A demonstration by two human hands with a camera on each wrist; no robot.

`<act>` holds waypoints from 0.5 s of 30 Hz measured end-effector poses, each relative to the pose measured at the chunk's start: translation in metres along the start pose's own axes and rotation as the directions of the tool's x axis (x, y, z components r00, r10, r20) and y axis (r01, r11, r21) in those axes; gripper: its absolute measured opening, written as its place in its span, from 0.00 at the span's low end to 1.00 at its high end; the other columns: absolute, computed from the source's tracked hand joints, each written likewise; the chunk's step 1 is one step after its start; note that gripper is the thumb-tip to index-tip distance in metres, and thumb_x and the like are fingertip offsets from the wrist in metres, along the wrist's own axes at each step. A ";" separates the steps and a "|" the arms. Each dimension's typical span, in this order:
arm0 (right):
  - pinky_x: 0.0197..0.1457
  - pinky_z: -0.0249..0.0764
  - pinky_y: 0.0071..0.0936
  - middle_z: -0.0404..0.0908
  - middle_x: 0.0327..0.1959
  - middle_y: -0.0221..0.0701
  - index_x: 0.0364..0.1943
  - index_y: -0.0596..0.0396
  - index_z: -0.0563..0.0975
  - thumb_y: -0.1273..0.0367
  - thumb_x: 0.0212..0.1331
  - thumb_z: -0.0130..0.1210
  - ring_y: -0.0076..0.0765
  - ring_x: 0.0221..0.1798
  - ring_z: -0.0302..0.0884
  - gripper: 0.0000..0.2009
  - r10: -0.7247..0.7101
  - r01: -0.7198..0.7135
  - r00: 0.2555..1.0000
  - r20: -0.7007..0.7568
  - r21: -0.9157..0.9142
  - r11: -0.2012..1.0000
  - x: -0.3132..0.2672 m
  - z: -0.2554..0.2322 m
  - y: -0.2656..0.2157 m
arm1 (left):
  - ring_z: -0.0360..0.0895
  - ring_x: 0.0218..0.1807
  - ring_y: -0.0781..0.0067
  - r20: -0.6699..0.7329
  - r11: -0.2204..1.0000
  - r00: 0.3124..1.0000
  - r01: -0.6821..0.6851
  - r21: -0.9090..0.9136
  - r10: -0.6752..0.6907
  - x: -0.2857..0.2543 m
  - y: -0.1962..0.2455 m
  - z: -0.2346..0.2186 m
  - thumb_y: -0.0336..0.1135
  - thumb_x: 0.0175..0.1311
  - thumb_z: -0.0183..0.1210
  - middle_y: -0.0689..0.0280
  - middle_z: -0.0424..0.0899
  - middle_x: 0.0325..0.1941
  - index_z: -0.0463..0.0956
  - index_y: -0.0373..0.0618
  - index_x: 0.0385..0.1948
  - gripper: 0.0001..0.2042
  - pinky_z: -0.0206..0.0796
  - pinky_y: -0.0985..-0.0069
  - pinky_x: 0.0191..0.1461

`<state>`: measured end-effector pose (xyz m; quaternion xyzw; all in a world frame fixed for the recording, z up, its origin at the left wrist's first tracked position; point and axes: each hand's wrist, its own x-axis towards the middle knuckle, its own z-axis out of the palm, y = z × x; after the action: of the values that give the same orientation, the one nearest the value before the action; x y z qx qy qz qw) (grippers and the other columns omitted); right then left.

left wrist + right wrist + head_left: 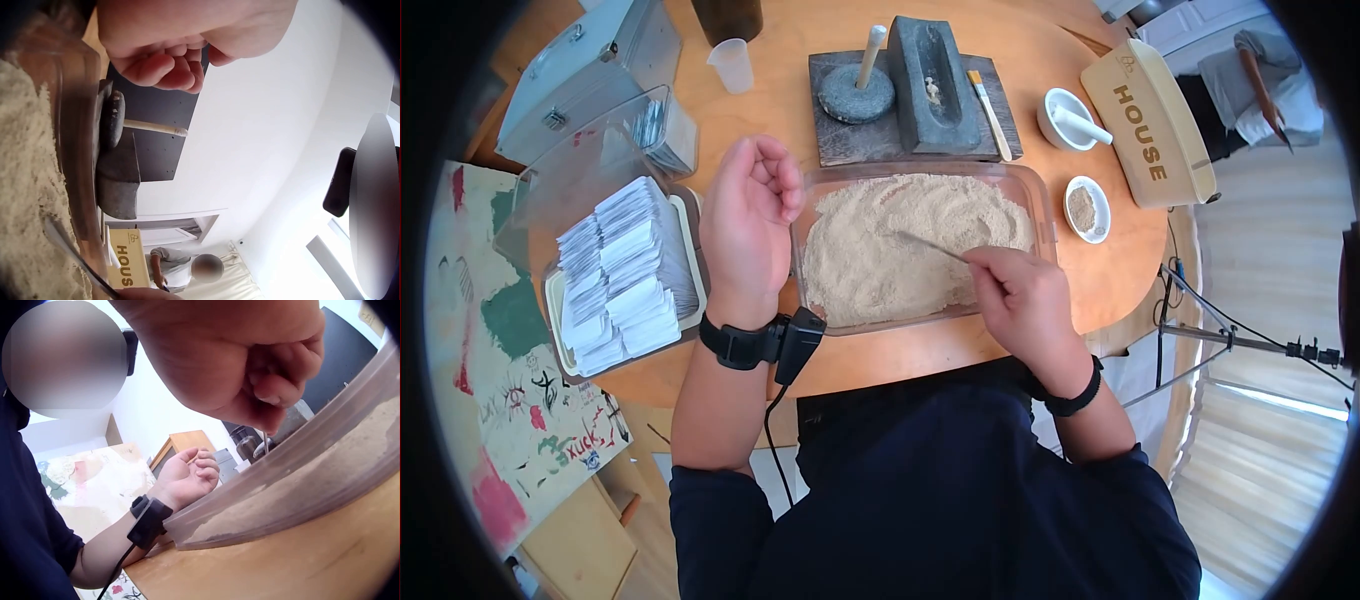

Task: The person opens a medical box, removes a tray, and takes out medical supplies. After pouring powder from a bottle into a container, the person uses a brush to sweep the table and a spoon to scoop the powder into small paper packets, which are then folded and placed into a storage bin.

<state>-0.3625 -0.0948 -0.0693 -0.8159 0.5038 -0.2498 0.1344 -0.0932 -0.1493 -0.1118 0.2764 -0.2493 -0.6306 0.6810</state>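
Note:
My right hand [1025, 300] pinches a thin metal spatula [933, 245] over the near right part of a clear plastic tub [1045, 215]. Pale beige powder [850, 270] covers the tub's floor, with ridges and furrows in its surface. The spatula's flat tip meets the powder, and its other end is hidden in my fingers. At the tub's left side my left hand [750, 225] is raised, palm turned up and fingers loosely curled, holding nothing. The left wrist view shows those bent fingers [178, 72] from below.
Behind the tub, a dark board [840, 145] carries a round grinding stone [855, 95], a stone trough [915, 100] and a brush [995, 125]. Rightward are a white mortar [1055, 135], a powder bowl [1100, 228] and a HOUSE box [1150, 140]. Paper packets [620, 270] fill a left bin.

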 end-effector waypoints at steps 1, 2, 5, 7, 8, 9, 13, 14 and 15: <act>0.30 0.77 0.36 0.82 0.25 0.38 0.34 0.56 0.83 0.77 0.54 0.59 0.45 0.27 0.82 0.05 0.012 -0.012 1.000 -0.012 0.010 1.000 -0.001 -0.004 0.000 | 0.67 0.29 0.77 -0.003 1.000 1.000 0.000 -0.001 0.000 0.001 0.000 0.000 0.42 0.77 0.45 0.66 0.74 0.29 0.72 0.40 0.39 0.14 0.57 0.80 0.32; 0.30 0.77 0.35 0.82 0.25 0.37 0.35 0.56 0.83 0.77 0.54 0.59 0.45 0.27 0.82 0.06 0.027 -0.026 0.999 -0.020 0.023 0.999 -0.003 -0.007 0.000 | 0.67 0.29 0.77 -0.014 1.000 1.000 -0.005 -0.011 0.005 0.001 -0.001 0.001 0.42 0.77 0.45 0.66 0.74 0.29 0.73 0.40 0.39 0.14 0.57 0.80 0.32; 0.30 0.76 0.36 0.82 0.25 0.37 0.34 0.56 0.83 0.77 0.54 0.59 0.45 0.27 0.82 0.05 -0.066 0.051 0.981 0.180 0.087 0.995 -0.012 -0.019 -0.009 | 0.68 0.29 0.77 -0.037 1.000 0.999 0.008 0.000 -0.008 -0.003 -0.001 0.001 0.41 0.77 0.46 0.66 0.74 0.29 0.73 0.40 0.39 0.14 0.58 0.80 0.32; 0.30 0.76 0.36 0.82 0.25 0.37 0.34 0.56 0.83 0.77 0.53 0.60 0.45 0.27 0.82 0.05 -0.089 0.078 0.974 0.207 0.061 0.995 -0.014 -0.017 -0.010 | 0.68 0.29 0.76 -0.025 1.000 1.000 -0.003 0.010 0.003 0.001 0.001 0.000 0.41 0.77 0.46 0.66 0.74 0.29 0.73 0.40 0.39 0.14 0.58 0.80 0.33; 0.30 0.76 0.36 0.82 0.25 0.38 0.34 0.55 0.83 0.77 0.53 0.60 0.45 0.28 0.82 0.05 -0.106 0.102 0.965 0.238 0.028 0.994 -0.016 -0.019 -0.009 | 0.66 0.30 0.76 0.001 1.000 1.000 0.010 0.014 -0.010 0.001 0.001 -0.003 0.42 0.77 0.45 0.65 0.73 0.30 0.72 0.41 0.39 0.13 0.57 0.79 0.34; 0.30 0.76 0.36 0.82 0.25 0.38 0.34 0.55 0.83 0.77 0.53 0.60 0.45 0.28 0.82 0.05 -0.101 0.099 0.965 0.240 0.021 0.995 -0.016 -0.018 -0.005 | 0.65 0.32 0.76 0.029 1.000 0.999 0.021 0.015 -0.022 0.001 0.000 -0.004 0.42 0.77 0.45 0.65 0.72 0.31 0.71 0.42 0.40 0.13 0.57 0.78 0.35; 0.31 0.77 0.35 0.82 0.25 0.38 0.33 0.55 0.83 0.77 0.51 0.60 0.45 0.29 0.82 0.06 0.036 -0.035 0.998 0.047 -0.022 0.999 -0.016 -0.018 0.009 | 0.65 0.32 0.76 0.030 1.000 1.000 0.006 0.022 -0.007 0.000 0.001 -0.005 0.42 0.78 0.44 0.65 0.72 0.32 0.71 0.41 0.40 0.13 0.57 0.78 0.36; 0.31 0.77 0.35 0.83 0.26 0.38 0.33 0.55 0.83 0.77 0.50 0.60 0.45 0.29 0.82 0.06 -0.040 0.035 0.993 0.107 0.052 0.998 -0.017 -0.018 0.005 | 0.65 0.32 0.76 0.024 0.999 1.000 0.004 0.033 -0.005 -0.001 0.002 -0.003 0.42 0.78 0.44 0.65 0.72 0.32 0.71 0.41 0.40 0.13 0.57 0.78 0.36; 0.31 0.77 0.35 0.83 0.26 0.37 0.34 0.55 0.83 0.77 0.50 0.61 0.45 0.29 0.82 0.07 -0.119 0.100 0.980 0.159 0.125 0.987 -0.018 -0.021 0.001 | 0.65 0.32 0.76 0.020 0.999 1.000 0.002 0.042 -0.003 0.000 0.001 -0.001 0.42 0.78 0.44 0.65 0.73 0.32 0.71 0.41 0.41 0.13 0.57 0.78 0.35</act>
<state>-0.3810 -0.0786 -0.0574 -0.8511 0.4298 -0.2169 0.2092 -0.0917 -0.1489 -0.1122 0.2846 -0.2688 -0.6287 0.6719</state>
